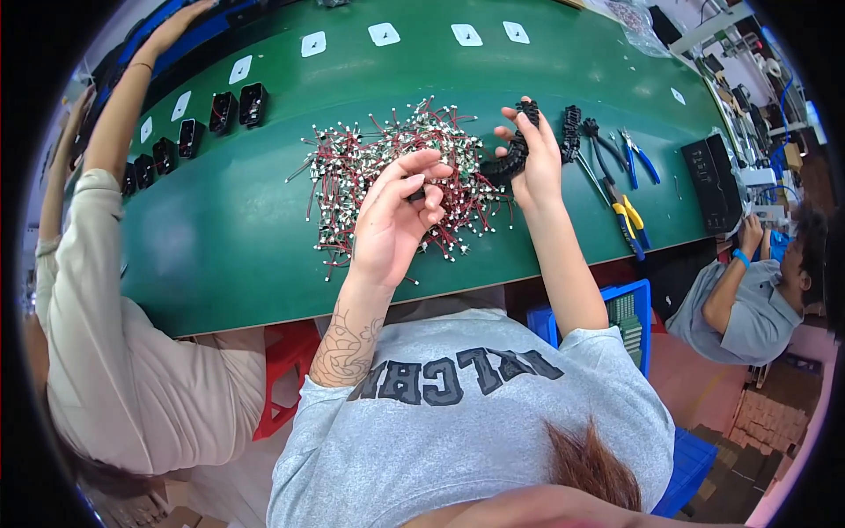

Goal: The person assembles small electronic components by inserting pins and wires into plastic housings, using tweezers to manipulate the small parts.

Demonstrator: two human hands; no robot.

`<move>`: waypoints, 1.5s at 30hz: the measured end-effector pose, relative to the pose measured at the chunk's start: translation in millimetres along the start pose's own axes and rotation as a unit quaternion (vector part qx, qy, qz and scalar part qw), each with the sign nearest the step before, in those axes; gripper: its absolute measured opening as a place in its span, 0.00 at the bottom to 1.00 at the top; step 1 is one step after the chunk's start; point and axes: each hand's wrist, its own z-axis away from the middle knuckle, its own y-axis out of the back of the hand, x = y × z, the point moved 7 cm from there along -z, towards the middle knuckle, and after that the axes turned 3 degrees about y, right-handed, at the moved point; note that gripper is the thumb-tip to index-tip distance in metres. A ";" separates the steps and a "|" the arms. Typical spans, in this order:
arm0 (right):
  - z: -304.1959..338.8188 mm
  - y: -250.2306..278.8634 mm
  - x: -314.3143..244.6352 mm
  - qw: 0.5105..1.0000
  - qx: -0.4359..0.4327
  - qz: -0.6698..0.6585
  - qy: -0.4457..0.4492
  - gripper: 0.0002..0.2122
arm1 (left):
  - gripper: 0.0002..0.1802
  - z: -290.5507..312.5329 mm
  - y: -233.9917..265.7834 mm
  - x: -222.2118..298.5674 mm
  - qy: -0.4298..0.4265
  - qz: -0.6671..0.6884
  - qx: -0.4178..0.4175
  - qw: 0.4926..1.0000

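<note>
My right hand (539, 167) is closed round a curved strip of black ridged pieces (509, 160), one end of which hangs over the right side of the pile. The fingers of my left hand (392, 211) are curled in above the pile, with a small dark thing partly visible between them; its kind is hidden. Beneath both hands spreads a heap of small wired parts (343, 194), with red wires and white ends. A second black ridged strip (570, 132) lies to the right of my right hand.
Black-handled pliers (607, 150), blue pliers (641, 158), yellow-and-blue pliers (630, 224) and a screwdriver (591, 174) lie right on the green table (229, 211). Black bins (253, 104) and white cards (313, 44) line the left and far sides. People sit at both sides.
</note>
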 end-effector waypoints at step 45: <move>109.5 -185.5 -11.4 0.796 -0.366 0.355 0.327 0.15 | 0.18 61.1 49.6 71.5 -0.243 -0.208 0.269 0.908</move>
